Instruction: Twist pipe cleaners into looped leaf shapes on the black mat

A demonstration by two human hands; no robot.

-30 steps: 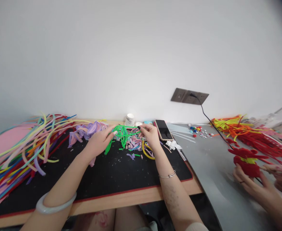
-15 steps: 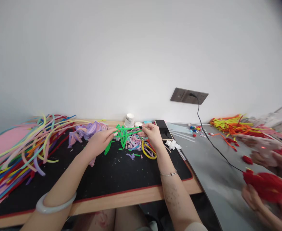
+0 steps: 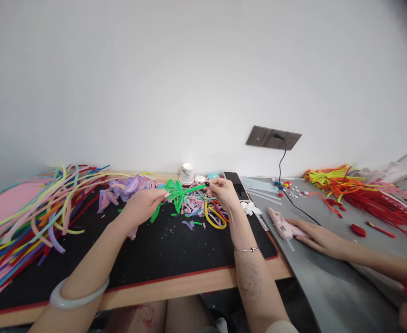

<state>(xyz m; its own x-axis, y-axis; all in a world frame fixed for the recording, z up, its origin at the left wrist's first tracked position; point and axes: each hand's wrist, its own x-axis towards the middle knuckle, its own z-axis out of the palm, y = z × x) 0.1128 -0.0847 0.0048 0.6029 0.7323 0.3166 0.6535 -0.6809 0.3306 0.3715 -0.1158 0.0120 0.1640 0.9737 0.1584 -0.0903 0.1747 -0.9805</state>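
A length of green pipe cleaner stretches between my two hands above the black mat. My left hand pinches its left end, while my right hand grips the other end between thumb and fingers. More bent green pipe cleaners lie just behind the stretched one. Under and beside my right hand is a pair of yellow-handled scissors, its blades mostly hidden. Cut scraps of pastel pipe cleaner are heaped between my hands.
Many coloured pipe cleaners spread over the left side; a purple bundle lies nearby. A paper cup and a phone stand at the back. On the grey table, a co-worker's hand holds a pink glue gun with a black cord.
My right hand has shifted slightly right, with the green pipe cleaner still between my hands. The co-worker's hand has brought the glue gun left to the grey table's near edge.
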